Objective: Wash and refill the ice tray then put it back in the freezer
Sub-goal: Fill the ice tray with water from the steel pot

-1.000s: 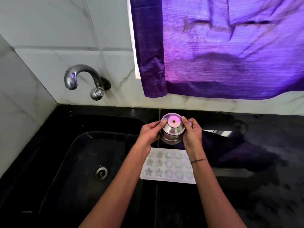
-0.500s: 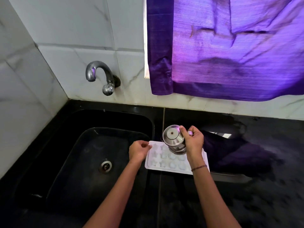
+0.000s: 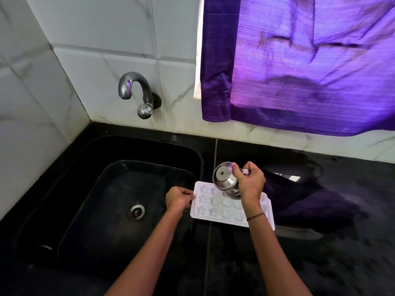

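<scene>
Steel cup (image 3: 224,178) in right hand (image 3: 250,185) grip hangs over ice tray (image 3: 214,211).

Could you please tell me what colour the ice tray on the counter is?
The ice tray is white, clearest in the head view.

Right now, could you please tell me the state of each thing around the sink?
Ice tray: flat on the counter, fill unclear.
Cup: tipped over the tray.
Tap: no water running.
Left hand: pinching the tray's edge.
Right hand: gripping the cup.
</scene>
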`<state>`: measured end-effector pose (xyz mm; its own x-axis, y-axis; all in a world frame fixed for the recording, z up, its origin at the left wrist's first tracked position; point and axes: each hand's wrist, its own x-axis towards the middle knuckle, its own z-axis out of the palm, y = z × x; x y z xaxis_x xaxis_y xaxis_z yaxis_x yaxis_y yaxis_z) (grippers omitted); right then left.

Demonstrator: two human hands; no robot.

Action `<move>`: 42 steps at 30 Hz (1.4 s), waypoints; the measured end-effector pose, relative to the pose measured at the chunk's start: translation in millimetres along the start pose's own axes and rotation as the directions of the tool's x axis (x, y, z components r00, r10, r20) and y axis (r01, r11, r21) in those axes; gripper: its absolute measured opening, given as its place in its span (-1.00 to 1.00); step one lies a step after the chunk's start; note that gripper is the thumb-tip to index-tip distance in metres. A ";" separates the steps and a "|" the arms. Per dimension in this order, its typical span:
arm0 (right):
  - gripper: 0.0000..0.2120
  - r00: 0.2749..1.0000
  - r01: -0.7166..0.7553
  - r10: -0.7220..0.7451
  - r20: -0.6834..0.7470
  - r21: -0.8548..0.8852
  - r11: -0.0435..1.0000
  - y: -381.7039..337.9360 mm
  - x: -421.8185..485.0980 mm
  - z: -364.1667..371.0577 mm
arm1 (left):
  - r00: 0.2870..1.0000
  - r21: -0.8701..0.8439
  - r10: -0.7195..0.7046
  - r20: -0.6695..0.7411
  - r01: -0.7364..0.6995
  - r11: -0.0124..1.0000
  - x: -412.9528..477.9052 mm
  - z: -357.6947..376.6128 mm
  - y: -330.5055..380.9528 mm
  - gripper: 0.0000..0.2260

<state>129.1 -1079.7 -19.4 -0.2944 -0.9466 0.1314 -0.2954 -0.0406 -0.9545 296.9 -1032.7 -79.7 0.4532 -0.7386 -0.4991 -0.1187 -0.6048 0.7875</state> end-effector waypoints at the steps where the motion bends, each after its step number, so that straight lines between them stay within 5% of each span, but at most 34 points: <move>1: -0.53 1.000 0.011 -0.011 0.002 -0.011 1.000 -0.6 -0.4 1.2 | 1.000 -0.011 -0.008 0.001 0.008 1.000 0.6 0.2 0.0 -0.94; 13: -0.55 0.999 0.050 -0.051 -0.011 -0.060 0.997 -2.0 -0.6 6.8 | 0.999 -0.040 -0.041 0.025 0.042 0.998 2.2 -0.4 1.6 -0.85; 25: -0.55 0.977 -0.176 0.199 -0.070 0.250 0.952 2.7 2.7 -8.8 | 0.998 -0.052 -0.055 0.024 0.056 0.997 4.4 1.6 1.6 -0.86; 35: -0.60 0.991 -0.078 0.088 -0.100 0.093 0.993 5.3 3.0 -30.1 | 1.000 -0.023 -0.026 0.002 0.026 0.999 5.8 3.6 -1.9 -0.91; 39: -0.61 0.994 -0.040 0.042 -0.104 0.027 0.999 4.7 1.4 -32.6 | 0.991 0.228 0.130 -0.038 -0.118 0.966 -3.1 5.3 -3.3 -0.92; 42: -0.63 0.995 -0.028 0.028 -0.094 -0.001 1.000 5.5 0.5 -32.0 | 0.888 0.488 0.459 -0.034 -0.386 0.783 -16.3 10.4 -13.6 -0.69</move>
<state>98.2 -1070.2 -16.1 -0.3869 -0.9129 0.1297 -0.2880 -0.0140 -0.9575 282.0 -1015.5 -86.1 0.3777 -0.9233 -0.0698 -0.6988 -0.3337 0.6327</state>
